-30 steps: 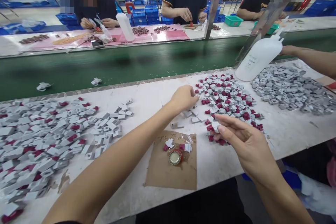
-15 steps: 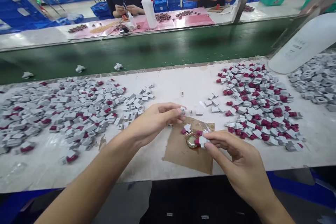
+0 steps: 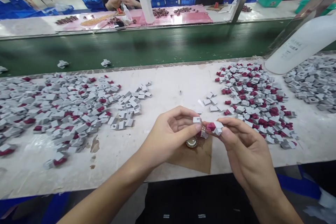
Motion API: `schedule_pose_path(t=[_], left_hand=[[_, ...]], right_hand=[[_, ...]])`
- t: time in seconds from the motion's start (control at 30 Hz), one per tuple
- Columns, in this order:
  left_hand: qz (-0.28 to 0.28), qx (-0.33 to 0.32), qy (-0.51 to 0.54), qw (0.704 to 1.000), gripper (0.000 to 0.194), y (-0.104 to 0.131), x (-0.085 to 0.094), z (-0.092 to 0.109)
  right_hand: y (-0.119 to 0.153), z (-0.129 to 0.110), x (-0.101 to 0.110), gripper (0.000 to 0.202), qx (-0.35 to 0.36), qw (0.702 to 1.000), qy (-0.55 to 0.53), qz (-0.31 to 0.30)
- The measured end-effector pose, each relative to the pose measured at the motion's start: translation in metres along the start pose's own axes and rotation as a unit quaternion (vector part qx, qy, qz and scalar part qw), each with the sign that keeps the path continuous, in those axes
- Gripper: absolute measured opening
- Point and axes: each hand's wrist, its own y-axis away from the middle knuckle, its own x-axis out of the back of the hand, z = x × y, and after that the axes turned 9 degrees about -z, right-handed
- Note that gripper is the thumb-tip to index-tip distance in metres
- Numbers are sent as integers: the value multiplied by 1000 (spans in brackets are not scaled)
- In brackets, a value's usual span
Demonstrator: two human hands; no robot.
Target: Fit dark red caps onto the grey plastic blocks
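Note:
My left hand [image 3: 170, 134] pinches a small grey plastic piece [image 3: 196, 120] between thumb and fingertips. In my right hand [image 3: 243, 147] is a grey-and-maroon plastic piece [image 3: 215, 127], its maroon end turned toward the left hand. The two pieces are held close together; whether they touch I cannot tell. Below them a bottle cap [image 3: 191, 142] lies open side up on a brown cardboard sheet [image 3: 194, 162]. Another grey-and-maroon piece [image 3: 203, 133] shows partly behind my fingers, above the cardboard.
Grey and maroon pieces form a heap [image 3: 65, 108] on the left and another [image 3: 257, 101] on the right. A large white bottle [image 3: 296, 47] leans at the right beside a grey heap [image 3: 312, 84]. Across the green strip [image 3: 157, 42], other people work at a facing bench.
My left hand has moved right with its grey piece, toward the right hand. My right hand has lifted its grey-and-maroon piece from over the bottle cap and turned it. The camera view has shifted slightly.

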Motion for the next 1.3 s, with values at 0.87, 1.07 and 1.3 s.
schedule_pose_path(t=[0.87, 1.07, 1.3], left_hand=[[92, -89, -147, 981, 17, 4, 0, -6], [170, -103, -303, 932, 9, 30, 20, -24], [188, -76, -332, 921, 8, 43, 27, -46]], right_hand=[[-7, -15, 11, 14, -61, 998, 17, -7], [32, -8, 24, 16, 85, 917, 389, -12], [39, -8, 24, 20, 162, 849, 497, -80]])
